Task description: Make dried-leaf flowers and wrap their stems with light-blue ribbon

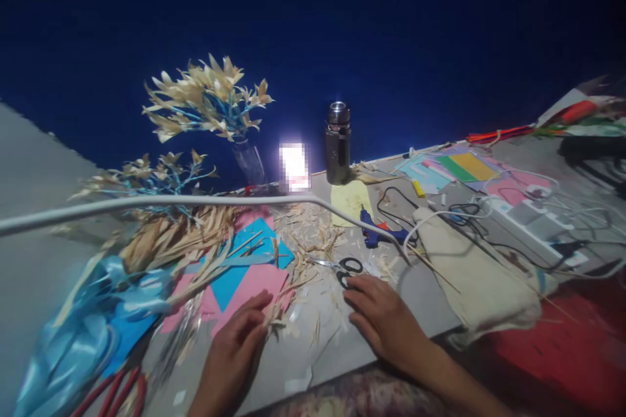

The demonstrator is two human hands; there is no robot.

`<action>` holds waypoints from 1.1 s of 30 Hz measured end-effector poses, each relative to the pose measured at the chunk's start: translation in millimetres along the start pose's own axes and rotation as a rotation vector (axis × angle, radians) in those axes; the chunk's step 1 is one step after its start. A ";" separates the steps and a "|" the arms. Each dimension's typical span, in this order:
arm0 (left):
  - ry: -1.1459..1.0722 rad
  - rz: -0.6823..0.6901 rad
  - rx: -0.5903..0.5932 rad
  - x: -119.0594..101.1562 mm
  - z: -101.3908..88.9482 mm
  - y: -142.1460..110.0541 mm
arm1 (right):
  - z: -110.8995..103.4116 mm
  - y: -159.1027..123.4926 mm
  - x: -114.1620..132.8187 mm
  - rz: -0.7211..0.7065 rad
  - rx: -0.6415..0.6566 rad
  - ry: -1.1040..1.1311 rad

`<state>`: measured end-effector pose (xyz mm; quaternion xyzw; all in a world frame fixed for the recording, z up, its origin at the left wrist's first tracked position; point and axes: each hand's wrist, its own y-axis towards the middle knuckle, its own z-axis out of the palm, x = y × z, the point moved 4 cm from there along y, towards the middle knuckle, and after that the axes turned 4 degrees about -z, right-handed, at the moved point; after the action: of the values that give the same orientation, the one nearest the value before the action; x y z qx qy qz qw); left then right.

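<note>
My left hand is low over the pink paper, its fingers loosely bent and apart, with nothing seen in it. To the right, my right hand lies open, fingers spread, its fingertips right at the black handle of a pair of scissors; I cannot tell if they touch. The scissors' blades point left into scattered dry husk scraps. A blue glue gun lies beyond them. Blue paper overlaps the pink sheets, with long dry husk strips on the left.
A white cable crosses in front of the view. Behind stand a dark flask, a glowing light and husk flowers in a vase. Rightward are a folded cloth and a power strip. Red-handled scissors and blue ribbon lie front left.
</note>
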<state>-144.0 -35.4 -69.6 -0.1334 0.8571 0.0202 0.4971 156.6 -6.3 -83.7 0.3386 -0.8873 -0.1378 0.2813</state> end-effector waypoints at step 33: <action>-1.026 -0.188 0.200 -82.3 50.6 23.4 | -18.1 85.9 46.8 -0.010 -0.174 0.546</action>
<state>-68.3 12.7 -26.9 -0.1347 0.4860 -0.0436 0.8624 93.7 24.0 -12.8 0.3421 -0.7618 -0.1187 0.5371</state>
